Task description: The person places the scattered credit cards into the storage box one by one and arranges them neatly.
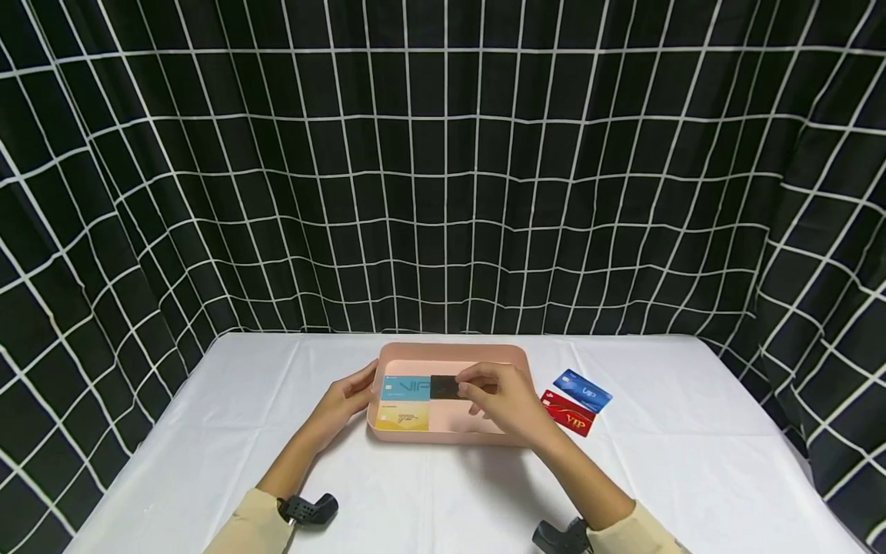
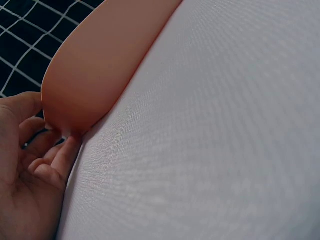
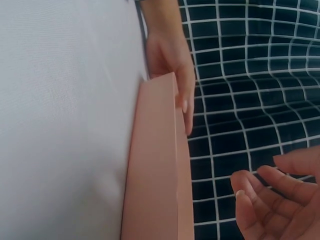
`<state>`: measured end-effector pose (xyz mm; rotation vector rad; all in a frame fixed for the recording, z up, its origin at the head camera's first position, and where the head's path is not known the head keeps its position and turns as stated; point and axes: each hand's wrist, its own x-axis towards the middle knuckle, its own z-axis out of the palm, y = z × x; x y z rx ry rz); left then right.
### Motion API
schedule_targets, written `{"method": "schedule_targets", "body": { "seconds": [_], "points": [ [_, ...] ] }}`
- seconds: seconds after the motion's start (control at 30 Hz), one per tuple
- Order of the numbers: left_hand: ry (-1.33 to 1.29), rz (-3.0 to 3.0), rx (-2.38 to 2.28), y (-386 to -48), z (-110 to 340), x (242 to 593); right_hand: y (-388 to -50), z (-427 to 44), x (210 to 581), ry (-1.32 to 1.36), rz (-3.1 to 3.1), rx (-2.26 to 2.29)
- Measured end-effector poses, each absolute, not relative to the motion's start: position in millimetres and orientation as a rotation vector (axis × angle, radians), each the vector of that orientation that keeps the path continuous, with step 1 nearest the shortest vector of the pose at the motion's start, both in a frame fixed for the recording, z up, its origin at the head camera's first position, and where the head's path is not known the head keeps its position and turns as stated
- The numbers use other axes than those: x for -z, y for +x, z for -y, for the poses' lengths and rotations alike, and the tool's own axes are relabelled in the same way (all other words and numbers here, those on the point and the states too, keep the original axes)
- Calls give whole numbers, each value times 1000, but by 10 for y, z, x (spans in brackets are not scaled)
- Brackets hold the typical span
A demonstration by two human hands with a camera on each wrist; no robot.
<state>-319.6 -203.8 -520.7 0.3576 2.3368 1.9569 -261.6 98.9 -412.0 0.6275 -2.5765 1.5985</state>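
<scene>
A shallow pink tray (image 1: 453, 438) sits on the white table. My left hand (image 1: 344, 400) holds its left end, the thumb at the rim and the other fingers against the outer wall, as the left wrist view shows. Inside the tray lie a light blue VIP card (image 1: 405, 388), a yellow card (image 1: 404, 417) below it and a black card (image 1: 443, 387) to its right. My right hand (image 1: 501, 392) hovers over the tray beside the black card, partly covering it. Its fingers (image 3: 243, 181) are loosely bent, and the right wrist view shows nothing between them.
Right of the tray, a blue VIP card (image 1: 583, 391) and a red VIP card (image 1: 567, 413) lie tilted on the white tabletop (image 1: 692, 446). A black curtain (image 1: 443, 192) with white grid lines hangs behind the table and along both sides.
</scene>
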Motion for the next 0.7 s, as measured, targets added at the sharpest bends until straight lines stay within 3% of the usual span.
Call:
{"method": "schedule_targets", "body": {
  "seconds": [0.7],
  "points": [
    [362,-2333,-1952,-3203,2038,5213,-2545,-1319,4153,602,2661,-1471]
  ]
}}
